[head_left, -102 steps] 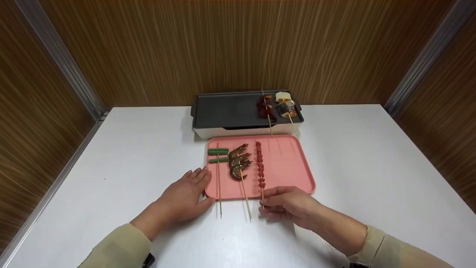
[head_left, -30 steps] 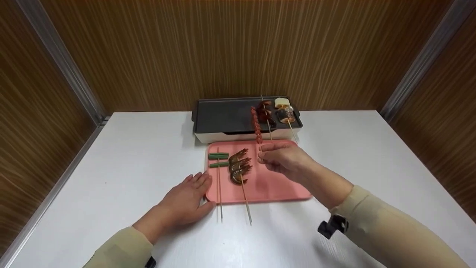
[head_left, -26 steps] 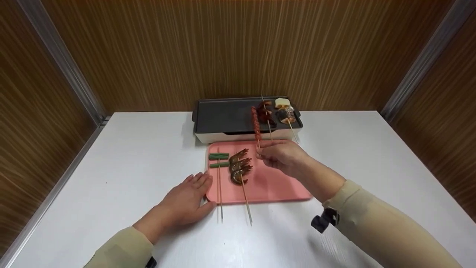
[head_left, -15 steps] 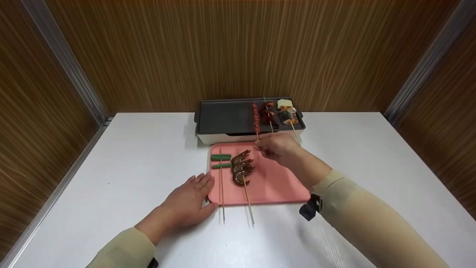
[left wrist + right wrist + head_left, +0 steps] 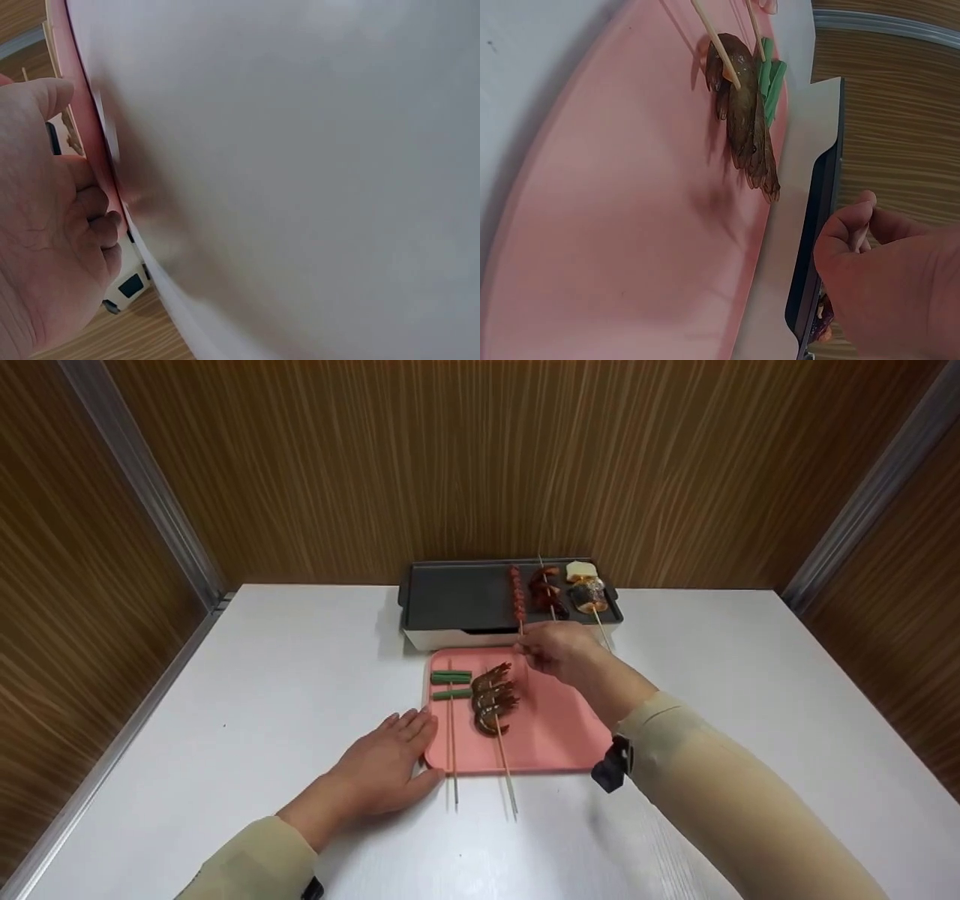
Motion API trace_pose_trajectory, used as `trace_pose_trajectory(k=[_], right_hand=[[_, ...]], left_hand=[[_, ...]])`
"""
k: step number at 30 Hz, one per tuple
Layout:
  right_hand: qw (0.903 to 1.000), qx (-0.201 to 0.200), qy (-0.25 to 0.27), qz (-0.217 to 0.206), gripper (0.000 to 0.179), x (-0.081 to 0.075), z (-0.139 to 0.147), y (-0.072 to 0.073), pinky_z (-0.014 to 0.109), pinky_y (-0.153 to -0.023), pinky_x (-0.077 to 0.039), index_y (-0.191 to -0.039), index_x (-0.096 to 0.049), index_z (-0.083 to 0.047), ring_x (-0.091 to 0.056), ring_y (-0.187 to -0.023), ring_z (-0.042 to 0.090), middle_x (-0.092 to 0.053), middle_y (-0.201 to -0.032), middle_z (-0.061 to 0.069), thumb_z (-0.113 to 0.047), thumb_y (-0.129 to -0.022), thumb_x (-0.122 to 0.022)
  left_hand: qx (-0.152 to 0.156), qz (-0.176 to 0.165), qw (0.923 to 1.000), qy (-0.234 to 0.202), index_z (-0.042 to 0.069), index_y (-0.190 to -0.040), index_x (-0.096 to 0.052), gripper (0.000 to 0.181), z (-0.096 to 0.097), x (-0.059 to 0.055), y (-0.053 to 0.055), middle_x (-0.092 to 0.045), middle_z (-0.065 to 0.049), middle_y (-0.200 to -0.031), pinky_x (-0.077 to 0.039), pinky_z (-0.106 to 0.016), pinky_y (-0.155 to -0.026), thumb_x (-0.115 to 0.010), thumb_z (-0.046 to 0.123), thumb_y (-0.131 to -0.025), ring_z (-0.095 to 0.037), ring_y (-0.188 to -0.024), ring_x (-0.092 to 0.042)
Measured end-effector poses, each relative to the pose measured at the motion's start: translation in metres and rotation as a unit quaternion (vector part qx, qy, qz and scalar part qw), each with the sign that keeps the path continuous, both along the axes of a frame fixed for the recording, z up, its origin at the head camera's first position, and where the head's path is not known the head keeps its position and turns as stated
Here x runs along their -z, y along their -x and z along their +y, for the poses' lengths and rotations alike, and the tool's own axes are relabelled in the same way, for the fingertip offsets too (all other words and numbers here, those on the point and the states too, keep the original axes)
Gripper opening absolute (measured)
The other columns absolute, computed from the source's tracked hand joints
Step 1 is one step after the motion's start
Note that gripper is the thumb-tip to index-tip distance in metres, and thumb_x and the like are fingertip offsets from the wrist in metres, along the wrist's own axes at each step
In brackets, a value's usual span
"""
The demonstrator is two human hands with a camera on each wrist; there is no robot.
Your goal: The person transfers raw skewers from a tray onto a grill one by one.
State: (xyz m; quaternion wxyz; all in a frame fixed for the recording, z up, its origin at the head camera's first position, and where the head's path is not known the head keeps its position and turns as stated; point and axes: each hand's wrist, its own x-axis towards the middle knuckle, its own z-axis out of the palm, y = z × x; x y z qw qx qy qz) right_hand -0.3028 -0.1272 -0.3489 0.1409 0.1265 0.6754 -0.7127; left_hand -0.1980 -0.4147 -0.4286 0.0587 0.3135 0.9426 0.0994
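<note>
My right hand (image 5: 559, 649) pinches the stick end of a skewer of small red pieces (image 5: 517, 594), which lies along the dark grill plate (image 5: 457, 596) to the left of a dark reddish-brown skewer (image 5: 547, 592). In the right wrist view the pinching fingertips (image 5: 866, 206) are beside the grill's front edge. My left hand (image 5: 386, 765) lies flat with straight fingers against the left edge of the pink tray (image 5: 559, 727). On that tray rest a shrimp skewer (image 5: 493, 701) and a green vegetable skewer (image 5: 451, 678), their sticks over the front rim.
At the grill's right end lies a skewer with a white piece and a browned, dark-banded piece (image 5: 589, 594), its stick jutting over the front. Wood-grain panels (image 5: 480, 457) wall in the white table (image 5: 315, 660) behind and at both sides.
My right hand has lifted the red skewer off the tray and carried it forward onto the grill, beside the reddish-brown one. The left hand has stayed at the tray's edge.
</note>
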Motion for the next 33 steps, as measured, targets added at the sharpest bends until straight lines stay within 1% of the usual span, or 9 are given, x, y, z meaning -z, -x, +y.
trace_pose_trajectory(k=[3,6,11,16,21,25,28,31,33], right_hand=[[0.9999,0.011,0.000,-0.008,0.018,-0.001,0.001,0.001,0.023,-0.067,-0.051,-0.122,-0.066,0.003,-0.060,-0.077,0.014,-0.071,-0.093,0.009,-0.001,-0.107,-0.057],[0.9996,0.023,-0.010,-0.010,0.012,0.000,0.003,0.001,0.025,-0.068,-0.051,-0.110,-0.069,0.000,-0.058,-0.078,0.015,-0.071,-0.093,0.010,-0.002,-0.107,-0.057],[0.9991,0.038,-0.017,-0.002,0.017,0.000,0.002,0.000,0.026,-0.067,-0.052,-0.096,-0.072,-0.002,-0.058,-0.076,0.017,-0.070,-0.090,0.010,-0.002,-0.105,-0.057],[0.9991,0.040,-0.012,0.001,0.012,0.000,0.002,-0.003,0.026,-0.069,-0.055,-0.097,-0.070,-0.001,-0.062,-0.077,0.017,-0.071,-0.091,0.010,-0.003,-0.103,-0.060],[0.9993,0.033,-0.014,0.010,0.010,0.002,0.002,-0.008,0.028,-0.077,-0.059,-0.106,-0.067,0.000,-0.071,-0.090,0.020,-0.073,-0.094,0.008,-0.005,-0.103,-0.058],[0.9994,0.022,-0.022,0.017,0.025,0.004,0.004,-0.013,0.031,-0.085,-0.060,-0.125,-0.065,0.007,-0.071,-0.100,0.023,-0.073,-0.105,0.011,-0.006,-0.104,-0.058],[0.9987,0.012,-0.037,0.031,0.037,0.005,0.008,-0.020,0.031,-0.087,-0.061,-0.138,-0.061,0.008,-0.071,-0.104,0.024,-0.071,-0.116,0.014,-0.007,-0.104,-0.061],[0.9966,0.001,-0.061,0.056,0.043,0.006,0.015,-0.028,0.030,-0.087,-0.062,-0.143,-0.058,0.009,-0.071,-0.108,0.025,-0.070,-0.124,0.017,-0.005,-0.103,-0.064],[0.9947,-0.009,-0.079,0.065,0.047,0.006,0.022,-0.034,0.030,-0.089,-0.062,-0.146,-0.056,0.008,-0.070,-0.114,0.026,-0.068,-0.131,0.019,-0.006,-0.102,-0.065]], left_hand=[[0.000,-0.002,1.0000,0.002,-0.006,-0.161,-0.038,0.076,0.001,0.000,0.001,-0.034,-0.022,-0.169,-0.023,-0.048,-0.130,-0.046,0.047,-0.107,-0.038,-0.158,-0.029],[0.002,-0.004,1.0000,0.002,-0.006,-0.161,-0.038,0.075,0.001,0.000,0.001,-0.034,-0.023,-0.168,-0.023,-0.048,-0.130,-0.046,0.046,-0.107,-0.038,-0.158,-0.029],[0.004,-0.001,1.0000,-0.001,-0.007,-0.160,-0.038,0.075,0.002,-0.001,0.001,-0.034,-0.023,-0.168,-0.023,-0.049,-0.130,-0.046,0.046,-0.107,-0.039,-0.157,-0.029],[0.005,-0.004,1.0000,-0.007,-0.006,-0.161,-0.037,0.075,0.000,-0.001,0.000,-0.033,-0.023,-0.169,-0.023,-0.050,-0.130,-0.047,0.046,-0.107,-0.038,-0.157,-0.029],[0.004,-0.009,0.9999,-0.007,-0.006,-0.161,-0.036,0.075,-0.001,-0.002,0.001,-0.031,-0.022,-0.170,-0.022,-0.050,-0.130,-0.046,0.045,-0.107,-0.039,-0.158,-0.028],[0.006,-0.007,0.9999,-0.006,-0.007,-0.161,-0.036,0.076,-0.001,-0.002,0.002,-0.031,-0.023,-0.169,-0.022,-0.050,-0.130,-0.047,0.045,-0.107,-0.039,-0.158,-0.028],[0.006,-0.005,1.0000,-0.005,-0.007,-0.161,-0.036,0.076,-0.001,-0.002,0.003,-0.031,-0.023,-0.169,-0.022,-0.050,-0.130,-0.047,0.045,-0.107,-0.039,-0.158,-0.029],[0.004,-0.003,1.0000,-0.003,-0.007,-0.161,-0.036,0.076,-0.001,-0.002,0.004,-0.032,-0.023,-0.169,-0.022,-0.049,-0.130,-0.047,0.046,-0.107,-0.039,-0.158,-0.029],[0.005,-0.003,1.0000,-0.002,-0.007,-0.161,-0.036,0.076,0.000,-0.002,0.005,-0.032,-0.023,-0.169,-0.023,-0.049,-0.130,-0.047,0.046,-0.107,-0.039,-0.158,-0.029]])
